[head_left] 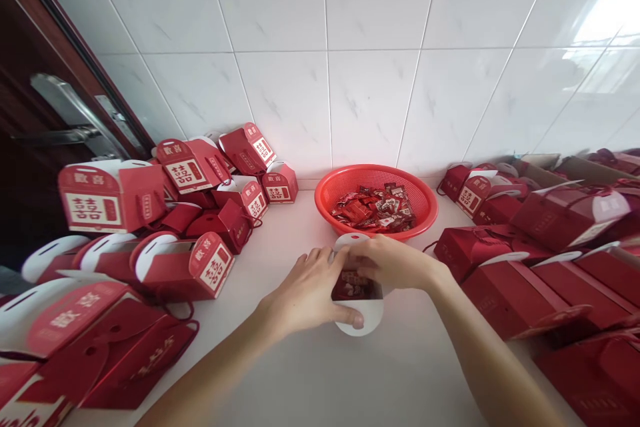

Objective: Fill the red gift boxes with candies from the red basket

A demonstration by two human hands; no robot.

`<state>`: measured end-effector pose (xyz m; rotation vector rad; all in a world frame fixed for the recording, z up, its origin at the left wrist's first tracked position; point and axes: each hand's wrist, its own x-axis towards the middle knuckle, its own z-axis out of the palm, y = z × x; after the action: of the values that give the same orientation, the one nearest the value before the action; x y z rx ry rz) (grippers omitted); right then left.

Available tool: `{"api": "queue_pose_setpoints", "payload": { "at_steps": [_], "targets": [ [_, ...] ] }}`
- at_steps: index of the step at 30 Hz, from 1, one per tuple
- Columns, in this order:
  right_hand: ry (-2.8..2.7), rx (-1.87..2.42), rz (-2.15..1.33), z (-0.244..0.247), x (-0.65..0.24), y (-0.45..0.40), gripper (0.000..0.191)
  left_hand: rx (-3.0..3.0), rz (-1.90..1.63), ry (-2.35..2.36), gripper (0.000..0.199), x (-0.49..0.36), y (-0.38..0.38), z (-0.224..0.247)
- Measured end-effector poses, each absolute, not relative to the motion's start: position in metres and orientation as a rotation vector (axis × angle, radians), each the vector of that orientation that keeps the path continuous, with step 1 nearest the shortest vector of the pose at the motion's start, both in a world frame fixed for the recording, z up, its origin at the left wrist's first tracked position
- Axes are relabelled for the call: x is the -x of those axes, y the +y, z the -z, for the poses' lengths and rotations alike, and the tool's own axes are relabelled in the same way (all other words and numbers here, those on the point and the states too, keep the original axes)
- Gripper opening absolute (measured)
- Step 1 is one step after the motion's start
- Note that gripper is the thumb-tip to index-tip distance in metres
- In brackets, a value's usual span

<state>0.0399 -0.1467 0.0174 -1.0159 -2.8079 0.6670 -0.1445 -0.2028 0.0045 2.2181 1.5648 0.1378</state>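
A small gift box with white inner flaps (pixel 371 315) stands open in front of me, with red wrapped pieces (pixel 353 288) visible inside. My left hand (pixel 311 288) is wrapped round the box's left side, its thumb lying on the near flap. Over the opening, my right hand (pixel 390 261) reaches in from the far right with bent, closed fingers. Whatever those fingertips hold is hidden. Just beyond the box sits a red plastic basket (pixel 425 210), holding many small red and brown wrapped sweets (pixel 375 208).
Red gift boxes (pixel 187 267) with white-lined flaps and cords crowd the left of the white tabletop (pixel 320 373). More red boxes (pixel 515 290) fill the right. A tiled wall (pixel 280 93) rises behind, and a dark door with a metal handle (pixel 75 107) is at left.
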Motion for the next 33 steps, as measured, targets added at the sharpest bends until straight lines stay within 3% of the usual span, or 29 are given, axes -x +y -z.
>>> {"api": "queue_pose_setpoints", "payload": {
  "at_steps": [11, 19, 23, 27, 33],
  "targets": [
    [-2.412, 1.069, -0.653, -0.039, -0.083, -0.145, 0.016, -2.168, -0.235, 1.595, 0.11, 0.147, -0.205, 0.003],
    [-2.285, 1.075, -0.634, -0.017, -0.096, -0.155, 0.021, -2.185, -0.101, 1.645, 0.119, 0.145, -0.204, -0.001],
    [-2.045, 1.085, -0.611, 0.014, -0.099, -0.164, 0.032, -2.236, -0.058, 1.649, 0.104, 0.144, -0.21, -0.008],
    [-1.824, 1.048, -0.72, 0.042, -0.091, -0.172, 0.027, -2.277, -0.125, 1.661, 0.076, 0.149, -0.207, -0.006],
    [-1.611, 0.946, -0.839, 0.058, -0.074, -0.18, 0.036, -2.249, -0.611, 1.628, 0.047, 0.161, -0.192, 0.015]
  ]
}}
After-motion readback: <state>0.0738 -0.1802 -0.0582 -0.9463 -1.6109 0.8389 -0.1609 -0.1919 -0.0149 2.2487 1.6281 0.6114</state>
